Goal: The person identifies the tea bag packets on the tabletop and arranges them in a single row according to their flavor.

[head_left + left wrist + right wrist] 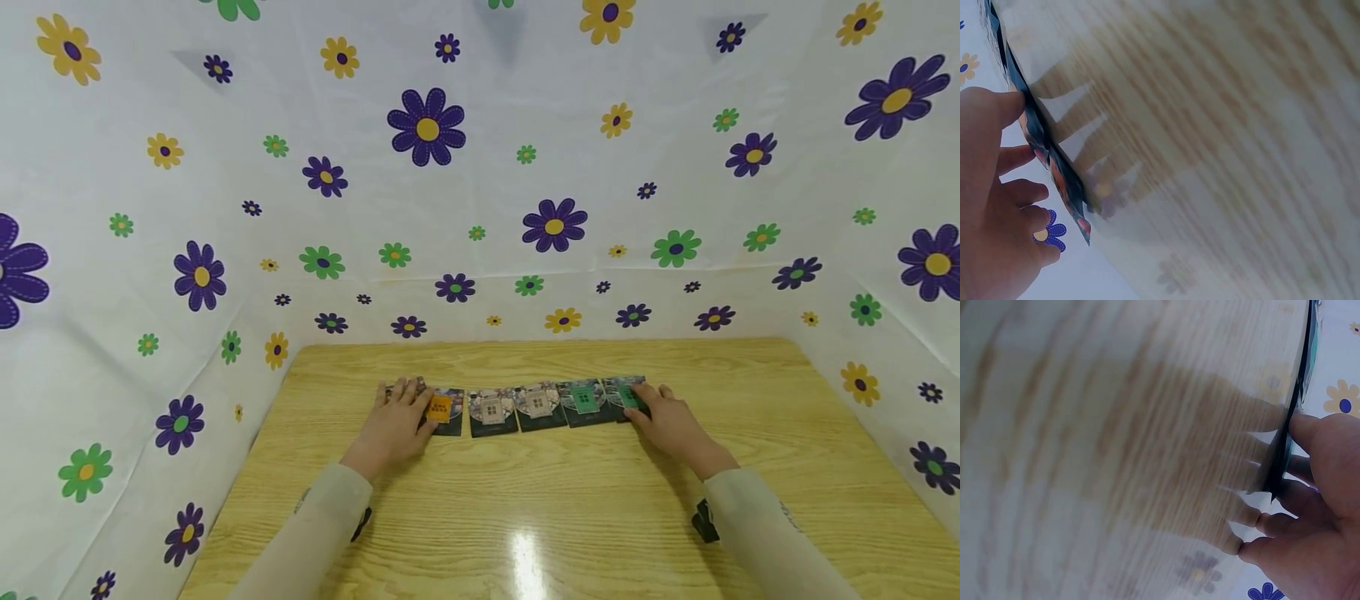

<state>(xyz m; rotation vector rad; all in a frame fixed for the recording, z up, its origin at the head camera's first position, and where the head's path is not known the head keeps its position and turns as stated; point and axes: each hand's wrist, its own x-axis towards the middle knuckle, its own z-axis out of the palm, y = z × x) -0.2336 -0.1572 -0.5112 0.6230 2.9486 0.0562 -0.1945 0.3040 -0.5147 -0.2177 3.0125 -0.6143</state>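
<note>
Several flat dark packets lie side by side across the table. My left hand (393, 421) rests on the leftmost packet, its thumb touching the packet with an orange label (439, 408). Two packets with beige labels, one (492, 410) beside the other (538, 405), lie in the middle. To their right is a green-labelled packet (585, 402). My right hand (675, 425) touches the rightmost green-labelled packet (618, 393) with thumb and fingers spread over its right side. Both wrist views show the packets edge-on, thin and slightly crinkled, under the fingertips. The left hand covers most of the leftmost packet.
The wood-grain table (525, 500) reflects a bright light near its front. A white cloth (480, 192) printed with flowers hangs behind the table and along both sides. Dark wrist straps, left (362, 525) and right (705, 522), show beside the sleeves.
</note>
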